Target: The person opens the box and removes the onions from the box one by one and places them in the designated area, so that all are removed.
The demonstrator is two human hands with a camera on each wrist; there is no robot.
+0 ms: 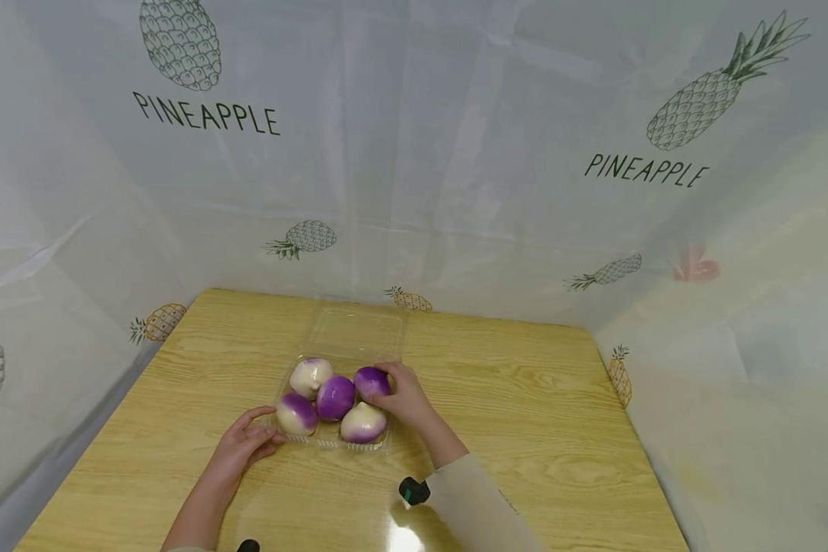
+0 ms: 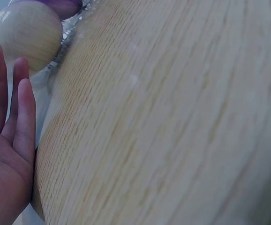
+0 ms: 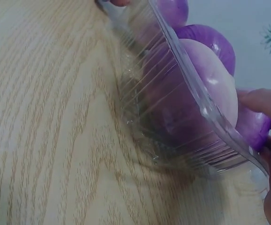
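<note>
A clear plastic clamshell box (image 1: 327, 443) holds several glossy purple-and-white turnips, one of them a mostly purple turnip (image 1: 335, 398) in the middle. At its back right corner my right hand (image 1: 405, 395) grips a purple turnip (image 1: 371, 382), thumb on the near side and fingers over the far side. In the right wrist view that turnip (image 3: 252, 127) shows between thumb and fingers, behind the box wall. My left hand (image 1: 241, 443) is at the box's left side, fingertips right at the wall by a white-and-purple turnip (image 1: 297, 415). Its fingers (image 2: 25, 105) look straight in the left wrist view.
The box's clear lid (image 1: 357, 328) lies folded back behind it. All stands on a wood-grain table (image 1: 524, 429). A pale curtain (image 1: 441, 153) printed with pineapples encloses the back and sides. A black wrist device (image 1: 414, 491) sits at the right sleeve.
</note>
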